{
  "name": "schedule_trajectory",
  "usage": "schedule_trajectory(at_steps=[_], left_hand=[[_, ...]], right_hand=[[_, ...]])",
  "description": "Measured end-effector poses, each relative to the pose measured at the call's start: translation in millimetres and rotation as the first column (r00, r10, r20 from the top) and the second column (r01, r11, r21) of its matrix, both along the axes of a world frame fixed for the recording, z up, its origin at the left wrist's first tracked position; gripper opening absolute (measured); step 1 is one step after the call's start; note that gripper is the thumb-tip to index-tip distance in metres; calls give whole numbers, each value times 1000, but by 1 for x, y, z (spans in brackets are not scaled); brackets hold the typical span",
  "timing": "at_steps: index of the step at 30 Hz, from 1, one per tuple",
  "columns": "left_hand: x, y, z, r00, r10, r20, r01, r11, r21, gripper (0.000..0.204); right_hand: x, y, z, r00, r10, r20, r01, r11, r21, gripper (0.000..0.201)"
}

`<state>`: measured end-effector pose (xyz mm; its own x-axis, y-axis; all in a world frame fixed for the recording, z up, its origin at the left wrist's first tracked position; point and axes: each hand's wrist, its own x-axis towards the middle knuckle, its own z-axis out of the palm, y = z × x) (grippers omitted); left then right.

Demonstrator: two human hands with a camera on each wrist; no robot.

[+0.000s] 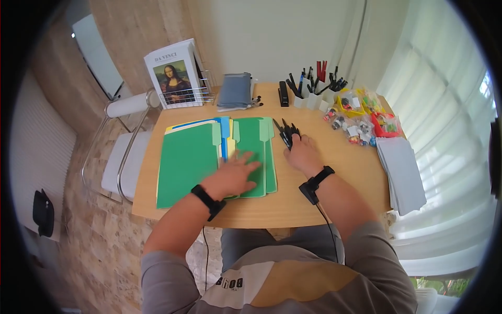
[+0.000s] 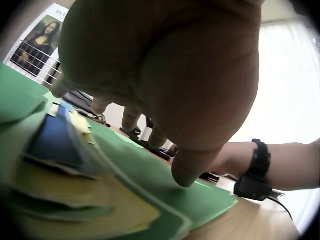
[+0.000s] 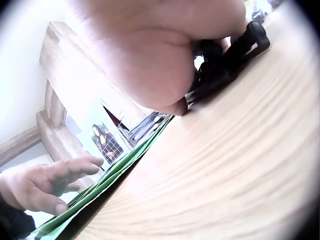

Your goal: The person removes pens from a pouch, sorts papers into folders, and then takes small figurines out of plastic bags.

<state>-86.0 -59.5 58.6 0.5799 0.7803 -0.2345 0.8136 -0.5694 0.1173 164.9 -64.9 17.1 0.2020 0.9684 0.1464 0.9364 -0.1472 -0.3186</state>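
Green file folders (image 1: 188, 162) lie in two overlapping piles on the table, with blue folder (image 1: 225, 137) and yellow edges showing between them. Over their middle hovers my left hand (image 1: 232, 175), fingers spread and slightly blurred, holding nothing. In the left wrist view its palm (image 2: 160, 75) faces down above the fanned layers of folders. Just right of the folders, my right hand (image 1: 305, 156) grips a bunch of black pens (image 1: 285, 133) low at the tabletop. The right wrist view shows the black pens (image 3: 230, 62) under the curled hand; its fingertips are mostly hidden.
A wire rack (image 1: 183, 97) with a Da Vinci book, grey-blue zip pouches (image 1: 234, 90), a black stapler (image 1: 283, 94) and white pen holders (image 1: 308, 101) line the back. Bagged small items (image 1: 361, 131) and white papers (image 1: 401, 172) lie right. A chair (image 1: 125, 157) stands left.
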Motion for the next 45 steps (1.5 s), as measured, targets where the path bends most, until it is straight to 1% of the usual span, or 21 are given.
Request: schedule_trajectory(at_steps=[2,3,5,9,11,12,14,18,25,27,29,30,31,32,33,35,37,38,40,43,45], left_hand=[[17,-7,-1,959,-267,94,269,963,-8,62],[27,-8,-2,963,-249,104,251,968,-3,62],[45,-4,-4,897,-441,14,441,897,-9,61],[56,7,3,913,-406,38,407,911,-61,55],[54,13,4,957,-291,-1,290,952,-102,53],[51,15,0,955,-297,-1,295,950,-101,53],[39,21,-8,982,-181,52,186,975,-119,52],[15,26,-18,993,-101,63,106,992,-71,53],[-24,14,8,1000,-5,23,7,997,-82,57],[-46,2,24,996,-22,83,25,999,-34,58],[-79,-2,39,970,-6,242,-15,996,84,58],[-100,4,38,964,72,255,-106,987,122,61],[-124,11,35,951,146,271,-194,968,159,64],[-149,21,30,925,215,313,-266,956,127,66],[-174,34,23,892,281,353,-334,938,96,69],[-218,49,1,749,582,318,-631,772,73,71],[-257,64,-26,624,743,242,-757,652,-52,73],[-262,64,-33,628,741,238,-756,654,-41,73],[-271,62,-42,678,704,210,-717,697,-18,79],[-272,60,-44,694,672,258,-693,721,-12,87],[-267,56,-41,666,702,251,-717,695,-42,92]], right_hand=[[-3,1,-4,1000,-6,19,6,1000,6,38],[-4,1,-4,999,13,30,-13,1000,9,38],[-5,0,-5,998,13,59,-13,1000,-5,38],[-6,-1,-2,996,1,87,1,1000,-30,38],[-5,-6,0,997,-2,73,4,1000,-16,38],[-3,-7,-1,997,-8,72,9,1000,-14,38],[-3,-6,-4,994,-7,105,5,1000,23,37],[-4,-7,-2,996,-6,88,7,1000,-10,38],[-1,-3,0,999,-14,37,14,1000,-11,50],[-3,-5,13,1000,-16,-9,16,1000,-17,55],[-9,-13,32,999,9,-53,-11,999,-33,67],[-10,-11,27,998,5,-65,-8,999,-38,67],[-12,-10,20,980,122,-158,-126,992,-15,69],[-15,-9,15,941,236,-244,-237,971,24,70],[-25,-12,16,939,229,-255,-230,973,27,70],[-57,-17,23,774,347,-529,-450,890,-75,75],[-85,-14,15,665,372,-647,-547,833,-82,75],[-96,-15,13,659,373,-653,-546,835,-73,75],[-116,-17,9,804,467,-367,-546,825,-147,75],[-139,-23,1,840,474,-265,-514,851,-105,77],[-146,-23,5,826,489,-278,-536,835,-124,77]])
